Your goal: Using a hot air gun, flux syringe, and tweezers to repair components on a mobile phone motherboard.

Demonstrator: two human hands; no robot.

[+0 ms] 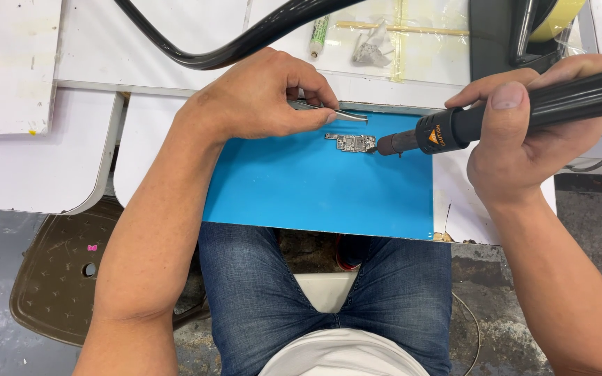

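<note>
Bright, even, sharp; soft shadows

A small silvery circuit board (350,143) lies flat, centre-right in the frame. Slim metal tweezers (336,113) angle just above it; a black hot-air tool (524,111) points its nozzle at its right edge.

Seen from above, a seated person wears blue denim jeans (259,299) with a faded, washed look, lighter along the thighs and creased toward the inner seams. A white shirt (343,354) shows at the bottom edge as a rounded hem over the waist. Both forearms are bare, with no sleeves in view, no watch and no bracelet at either wrist. The left hand (263,97) and the right hand (524,139) are ungloved and carry no rings. The right thumbnail is short and neatly trimmed. A sliver of red footwear (345,254) shows between the knees.
</note>
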